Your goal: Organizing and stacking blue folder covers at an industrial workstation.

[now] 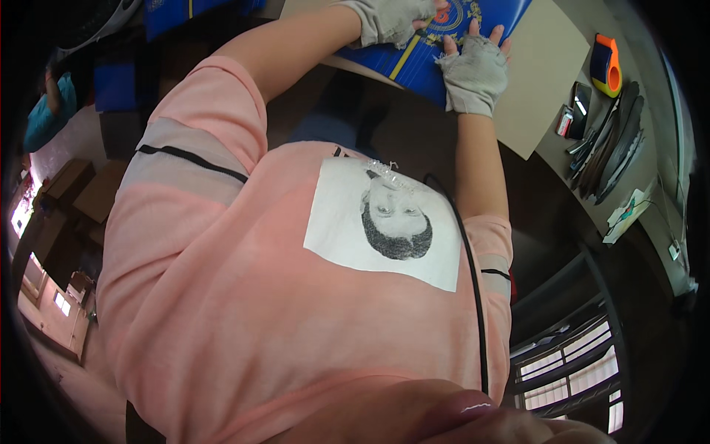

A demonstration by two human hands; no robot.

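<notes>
A glossy blue printed cover (pixel 425 63) with gold ornament and a yellow stripe lies over a beige board (pixel 546 70) at the top of the view. My left hand (pixel 388 21), in a grey fingerless glove, reaches onto the cover from the left. Its fingers are stretched out over the print, partly cut off by the upper edge. A small dark spot shows by its thumb; I cannot tell what it is. My right hand (pixel 477 72), gloved alike, rests on the cover's right part with fingers spread and nothing held.
Right of the board lie an orange-and-yellow tool (pixel 606 65), a dark phone (pixel 580 109), a small red-and-white item (pixel 565 120) and several dark flat strips (pixel 617 144). More blue covers (pixel 174 16) are at the upper left. A person in teal (pixel 53 115) and cardboard boxes (pixel 68 181) are farther left.
</notes>
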